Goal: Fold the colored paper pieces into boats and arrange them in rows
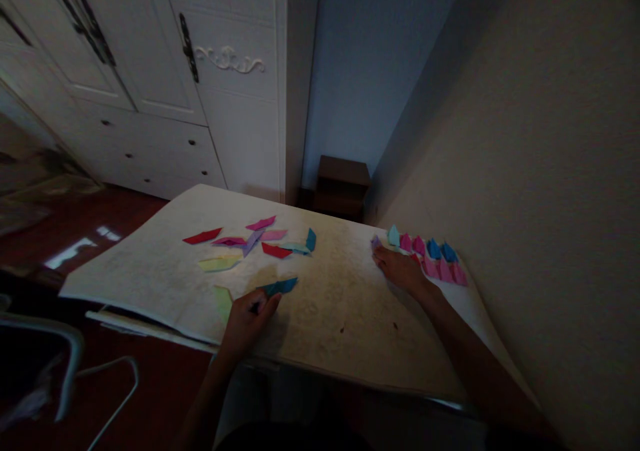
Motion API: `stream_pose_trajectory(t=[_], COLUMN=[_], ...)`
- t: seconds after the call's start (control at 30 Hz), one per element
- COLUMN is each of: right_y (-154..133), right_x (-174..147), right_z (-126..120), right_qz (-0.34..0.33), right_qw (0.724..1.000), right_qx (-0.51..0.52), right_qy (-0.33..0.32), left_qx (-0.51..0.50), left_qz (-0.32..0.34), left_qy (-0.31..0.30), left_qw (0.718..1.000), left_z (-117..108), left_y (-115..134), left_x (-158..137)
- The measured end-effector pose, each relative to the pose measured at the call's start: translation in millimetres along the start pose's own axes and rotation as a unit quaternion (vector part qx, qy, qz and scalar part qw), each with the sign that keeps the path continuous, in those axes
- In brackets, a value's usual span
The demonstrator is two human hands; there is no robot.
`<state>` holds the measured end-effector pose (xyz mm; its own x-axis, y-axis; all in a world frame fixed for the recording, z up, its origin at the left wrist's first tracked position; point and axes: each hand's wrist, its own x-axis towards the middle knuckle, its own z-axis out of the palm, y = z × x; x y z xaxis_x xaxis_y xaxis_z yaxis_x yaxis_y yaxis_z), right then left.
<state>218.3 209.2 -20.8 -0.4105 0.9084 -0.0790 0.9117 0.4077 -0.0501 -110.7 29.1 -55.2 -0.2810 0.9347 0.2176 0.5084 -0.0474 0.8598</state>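
My left hand [253,311] pinches a blue folded paper boat [281,285] low over the near part of the table. Beside it a pale green folded paper [223,302] lies partly behind the hand. At the table's far right, my right hand [397,264] has its fingertips closed on a small purple folded paper [375,242], mostly covered by the fingers. It stands at the left end of upright folded papers in rows, among them a light teal one [393,236], a blue one [449,251] and a pink one [459,273].
Several flat paper boats lie on the table's left half, including a red one [203,236], a yellow one [219,263] and a purple one [253,243]. A wall borders the right side. Behind stand a white wardrobe [250,124] and a brown box-like stand [344,171].
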Motion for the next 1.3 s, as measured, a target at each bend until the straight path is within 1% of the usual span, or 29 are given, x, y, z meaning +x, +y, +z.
stream_pose_trajectory(t=[0.17, 0.37, 0.6, 0.73, 0.83, 0.93, 1.03, 1.17, 1.23, 1.3], right_y=[-12, -14, -16, -23, -33, -48, -64, -79, -82, -81], right_x=[-9, -12, -20, -36, -53, -72, -91, -112, -116, -115], right_z=[5, 7, 6, 7, 12, 23, 39, 57, 60, 59], right_qz=[0.046, 0.057, 0.053, 0.053, 0.064, 0.037, 0.003, -0.028, -0.022, -0.001], right_qw=[0.999, 0.998, 0.997, 0.996, 0.996, 0.994, 0.984, 0.958, 0.944, 0.93], right_qx=[-0.016, -0.016, 0.007, 0.023, 0.04, 0.081, 0.146, 0.234, 0.272, 0.306], right_qy=[0.003, 0.024, 0.048, 0.062, 0.056, 0.068, 0.102, 0.162, 0.188, 0.203], left_qx=[0.004, 0.015, 0.002, 0.0, -0.001, -0.006, -0.008, -0.014, -0.018, -0.029], left_qz=[0.001, -0.007, -0.012, -0.015, -0.016, -0.008, -0.004, -0.001, 0.002, 0.007], left_qy=[0.0, 0.009, 0.01, 0.012, 0.009, 0.006, 0.007, 0.007, 0.008, 0.01], left_qw=[1.0, 1.0, 1.0, 1.0, 1.0, 1.0, 1.0, 1.0, 1.0, 1.0], left_z=[0, 0, 0, 0, 0, 0, 1, 2, 2, 3], left_y=[0, 0, 2, 2, 1, 3, 6, 6, 5, 4], left_x=[1, 0, 0, 0, 0, 0, 0, 0, -1, -2])
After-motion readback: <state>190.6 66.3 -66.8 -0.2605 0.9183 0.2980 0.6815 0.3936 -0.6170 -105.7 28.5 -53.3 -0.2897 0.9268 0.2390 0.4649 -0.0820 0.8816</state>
